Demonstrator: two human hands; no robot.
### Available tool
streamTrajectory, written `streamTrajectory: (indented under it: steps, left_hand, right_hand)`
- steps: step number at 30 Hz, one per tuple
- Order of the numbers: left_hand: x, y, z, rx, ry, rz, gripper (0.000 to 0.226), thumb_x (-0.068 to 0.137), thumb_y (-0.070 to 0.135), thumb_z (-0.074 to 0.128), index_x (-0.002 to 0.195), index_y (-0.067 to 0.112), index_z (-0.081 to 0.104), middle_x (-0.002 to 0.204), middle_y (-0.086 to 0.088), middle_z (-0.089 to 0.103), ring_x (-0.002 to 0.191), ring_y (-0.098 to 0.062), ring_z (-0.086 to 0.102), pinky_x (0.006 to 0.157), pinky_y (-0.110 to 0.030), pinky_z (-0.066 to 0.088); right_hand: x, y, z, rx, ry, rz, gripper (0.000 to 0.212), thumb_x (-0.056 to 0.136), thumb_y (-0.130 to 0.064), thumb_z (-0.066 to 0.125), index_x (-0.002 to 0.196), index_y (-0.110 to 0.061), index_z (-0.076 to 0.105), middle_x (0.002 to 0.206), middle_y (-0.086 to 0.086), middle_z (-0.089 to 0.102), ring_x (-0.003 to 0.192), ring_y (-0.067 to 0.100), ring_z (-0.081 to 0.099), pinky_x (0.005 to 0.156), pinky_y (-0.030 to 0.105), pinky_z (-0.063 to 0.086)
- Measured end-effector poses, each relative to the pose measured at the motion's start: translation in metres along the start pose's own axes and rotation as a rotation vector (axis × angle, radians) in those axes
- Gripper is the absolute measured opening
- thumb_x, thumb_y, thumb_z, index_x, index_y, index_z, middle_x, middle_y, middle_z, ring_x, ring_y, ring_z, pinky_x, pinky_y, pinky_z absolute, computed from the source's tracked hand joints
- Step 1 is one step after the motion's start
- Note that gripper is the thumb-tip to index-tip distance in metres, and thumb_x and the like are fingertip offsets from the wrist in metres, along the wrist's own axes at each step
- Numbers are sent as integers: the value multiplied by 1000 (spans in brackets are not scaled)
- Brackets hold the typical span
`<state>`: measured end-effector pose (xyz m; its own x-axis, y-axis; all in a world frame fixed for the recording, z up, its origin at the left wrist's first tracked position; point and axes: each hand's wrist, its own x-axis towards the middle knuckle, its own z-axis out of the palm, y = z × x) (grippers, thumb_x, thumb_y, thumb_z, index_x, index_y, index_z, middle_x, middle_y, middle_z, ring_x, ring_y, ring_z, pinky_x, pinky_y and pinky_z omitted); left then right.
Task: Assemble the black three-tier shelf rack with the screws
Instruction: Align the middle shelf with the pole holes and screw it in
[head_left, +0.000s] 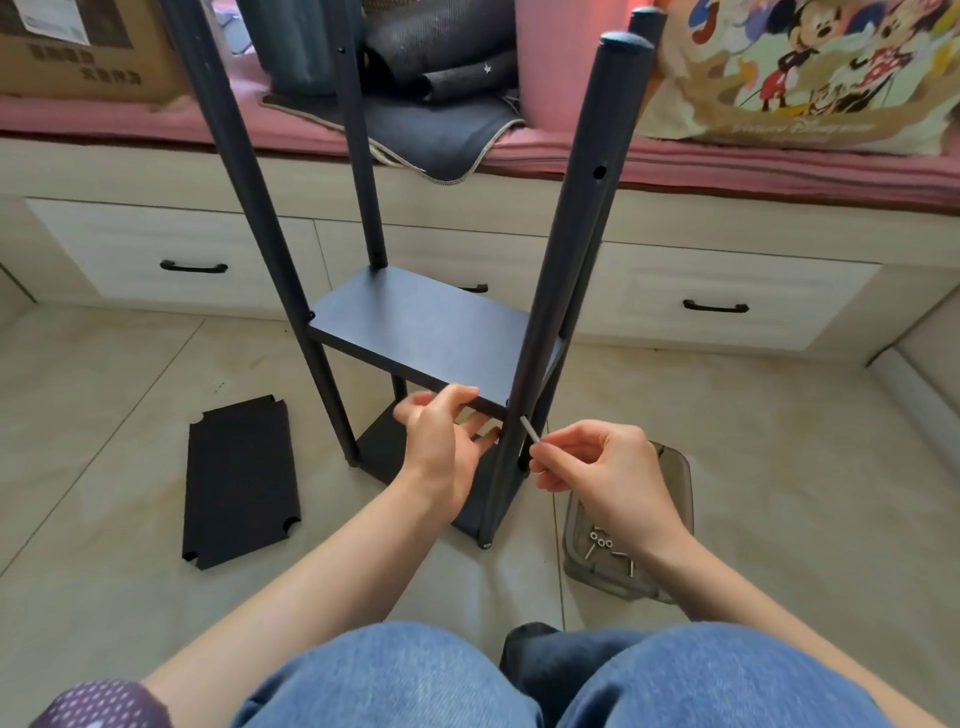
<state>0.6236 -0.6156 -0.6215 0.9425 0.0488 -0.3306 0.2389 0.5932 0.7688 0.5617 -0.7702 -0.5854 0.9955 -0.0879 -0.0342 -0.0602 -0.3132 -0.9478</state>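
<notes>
The left hand (441, 441) grips the middle shelf board's (421, 332) front edge, steadying it level against the near right pole (561, 249); the right hand (597, 467) pinches a screw (530, 430) between fingers, aimed at the pole's hole; spare screws lie in the tray (675, 467) nearby; the third board (239, 483) waits on the floor.

At the upper right of the frame, a cartoon-mouse print bag (810, 73) carries pale cursive lettering along its lower edge, seemingly a Disney name, too faint to read in full. At the upper left, a cardboard box (88, 52) bears dark printed characters, blurred beyond reading.
</notes>
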Motion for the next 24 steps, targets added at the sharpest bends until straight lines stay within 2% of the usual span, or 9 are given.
streamTrajectory:
  steps: [2,5,9,11,15,19,24]
  left_hand:
    - [2,-1,-1,-71,32,-70,61,94,7,59,147,6,28,132,-31,55,109,-40,68,90,-47,59]
    - [5,2,0,-183,43,-144,56,94,13,65,142,3,39,124,-25,64,99,-35,73,74,-39,62]
    - [16,5,0,-86,-17,-196,33,90,21,73,116,3,62,103,-15,73,91,-28,76,69,-32,61]
    - [23,4,-1,-23,-39,-197,21,89,19,75,100,3,65,89,-11,69,83,-25,76,71,-32,60]
    - [30,1,-3,-19,-107,-173,26,91,12,71,115,4,63,103,-16,69,94,-31,74,74,-36,60]
    - [33,-1,-5,-36,-156,-169,15,93,10,68,107,10,64,101,-15,67,93,-32,73,73,-42,61]
    - [34,0,-5,-62,-194,-161,11,94,10,67,104,11,63,96,-13,67,86,-30,74,70,-44,61]
  right_hand:
    - [1,0,0,8,11,1,3,86,-12,74,83,-11,75,70,1,75,64,14,73,64,24,58]
    - [1,-1,0,-22,1,-17,3,85,-13,75,84,-11,74,70,0,75,64,13,73,63,22,58]
    - [1,0,1,-60,8,-55,3,85,-14,76,83,-13,74,69,-4,74,63,9,72,60,17,55]
    - [1,2,0,-70,21,-72,4,85,-13,75,82,-14,74,69,-6,74,62,8,71,58,13,52]
    - [2,4,-1,-82,20,-100,5,84,-13,76,81,-16,74,69,-7,74,61,7,71,58,13,53]
    - [5,7,1,-152,23,-154,4,85,-16,75,83,-19,73,70,-10,73,62,6,71,60,15,55]
    - [9,11,3,-182,54,-173,6,85,-17,75,82,-22,72,70,-10,73,62,7,71,66,25,59]
